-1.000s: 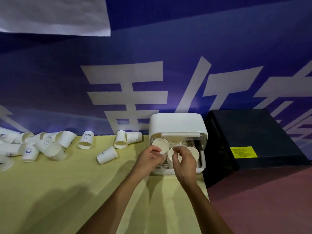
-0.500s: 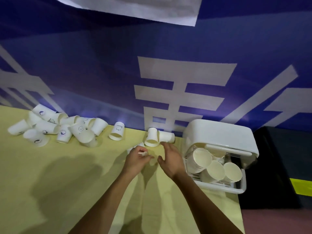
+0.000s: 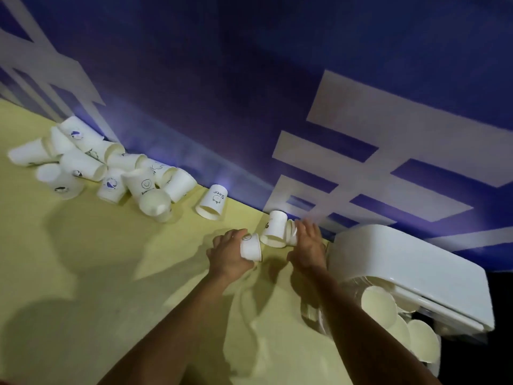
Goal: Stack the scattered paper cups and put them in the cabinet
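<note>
My left hand [image 3: 227,255] grips a white paper cup [image 3: 251,248] lying on its side on the yellow table [image 3: 83,287]. My right hand [image 3: 307,245] reaches over a second cup [image 3: 291,232] lying beside a third cup [image 3: 274,229] near the wall; its fingers are spread and touch that second cup. To the right stands the small white cabinet [image 3: 402,270], its front open, with stacks of cups [image 3: 379,304] inside. A pile of several scattered cups [image 3: 111,168] lies at the far left. A single cup [image 3: 213,202] lies between the pile and my hands.
A blue banner [image 3: 249,93] with large white characters runs along the table's back edge. The dark area to the right of the cabinet is off the table.
Both hands have left the cabinet and moved left to the loose cups. The left hand has taken hold of a cup. The view has swung left and tilted.
</note>
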### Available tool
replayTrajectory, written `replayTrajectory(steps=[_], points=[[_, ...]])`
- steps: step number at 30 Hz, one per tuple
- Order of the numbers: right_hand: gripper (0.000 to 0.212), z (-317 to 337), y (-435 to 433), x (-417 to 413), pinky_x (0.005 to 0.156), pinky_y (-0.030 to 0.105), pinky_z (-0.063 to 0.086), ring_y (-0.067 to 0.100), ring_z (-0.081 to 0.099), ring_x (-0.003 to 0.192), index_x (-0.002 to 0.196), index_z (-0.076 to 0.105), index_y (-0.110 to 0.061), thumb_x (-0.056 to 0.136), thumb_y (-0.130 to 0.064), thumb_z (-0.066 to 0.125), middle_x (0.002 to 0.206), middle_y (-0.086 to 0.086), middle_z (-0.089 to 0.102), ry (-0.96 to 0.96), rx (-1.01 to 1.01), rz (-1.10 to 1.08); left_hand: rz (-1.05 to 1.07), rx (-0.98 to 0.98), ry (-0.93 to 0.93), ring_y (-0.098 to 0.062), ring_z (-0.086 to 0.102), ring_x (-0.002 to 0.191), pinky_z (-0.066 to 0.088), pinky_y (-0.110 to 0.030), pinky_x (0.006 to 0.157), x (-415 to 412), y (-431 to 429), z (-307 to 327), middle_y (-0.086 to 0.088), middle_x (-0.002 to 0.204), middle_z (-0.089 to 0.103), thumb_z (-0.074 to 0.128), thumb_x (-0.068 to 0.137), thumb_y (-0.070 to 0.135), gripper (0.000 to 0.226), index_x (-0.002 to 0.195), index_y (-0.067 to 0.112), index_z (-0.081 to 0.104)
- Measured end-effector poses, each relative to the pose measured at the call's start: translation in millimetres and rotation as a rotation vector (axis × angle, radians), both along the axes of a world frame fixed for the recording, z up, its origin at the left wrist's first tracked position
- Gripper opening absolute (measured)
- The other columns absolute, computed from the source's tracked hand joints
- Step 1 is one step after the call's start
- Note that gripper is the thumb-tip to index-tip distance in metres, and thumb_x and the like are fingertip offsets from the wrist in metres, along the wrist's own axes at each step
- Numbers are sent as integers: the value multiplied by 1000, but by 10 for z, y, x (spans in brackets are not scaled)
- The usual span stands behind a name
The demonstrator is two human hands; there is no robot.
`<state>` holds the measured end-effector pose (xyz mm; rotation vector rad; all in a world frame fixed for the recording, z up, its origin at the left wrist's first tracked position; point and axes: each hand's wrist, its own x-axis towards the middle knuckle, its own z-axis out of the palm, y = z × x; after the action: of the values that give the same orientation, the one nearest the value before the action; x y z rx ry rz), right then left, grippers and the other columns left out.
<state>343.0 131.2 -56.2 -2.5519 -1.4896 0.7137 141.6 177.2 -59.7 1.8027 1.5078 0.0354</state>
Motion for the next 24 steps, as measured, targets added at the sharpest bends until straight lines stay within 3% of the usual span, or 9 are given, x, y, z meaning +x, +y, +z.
replayTrajectory(steps=[6, 11, 17, 21, 24], points=[[46, -73, 38, 75, 118, 44, 28, 26, 39, 135, 140, 42, -26, 98, -27, 60, 147, 0, 45, -85, 132, -35, 36, -24, 2, -22, 37, 126, 29, -34, 86, 50, -2, -130, 14, 136, 48, 70, 71, 24, 74, 138, 40, 42], [64, -40, -54, 65, 108, 42, 43, 28, 52, 121, 139, 46, -24, 84, -36, 78, 136, 5, 54, -143, 34, 18, 80, -50, -15, -24, 42, 121, 32, -36, 88, 63, -42, -137, 8, 131, 51, 66, 75, 23, 68, 138, 36, 44], [71, 198, -159, 30, 102, 43, 49, 27, 55, 118, 137, 42, -23, 81, -50, 77, 134, 4, 54, -141, 48, -40, 148, -59, -68, -26, 44, 117, 29, -35, 85, 59, -143, 100, 3, 123, 52, 72, 73, 27, 63, 131, 31, 47], [65, 495, -278, -98, 95, 41, 54, 25, 59, 113, 134, 45, -26, 83, -55, 73, 130, 1, 61, -102, 150, -110, 196, -54, -167, -26, 46, 114, 31, -35, 85, 77, -265, 296, 2, 120, 53, 74, 72, 26, 65, 130, 30, 47], [58, 810, -446, -220, 88, 43, 58, 21, 63, 103, 127, 48, -33, 81, -61, 69, 122, -4, 66, 15, 336, -208, 236, -20, -240, -24, 51, 109, 39, -38, 90, 105, -386, 484, 3, 116, 56, 77, 71, 31, 63, 127, 29, 48]])
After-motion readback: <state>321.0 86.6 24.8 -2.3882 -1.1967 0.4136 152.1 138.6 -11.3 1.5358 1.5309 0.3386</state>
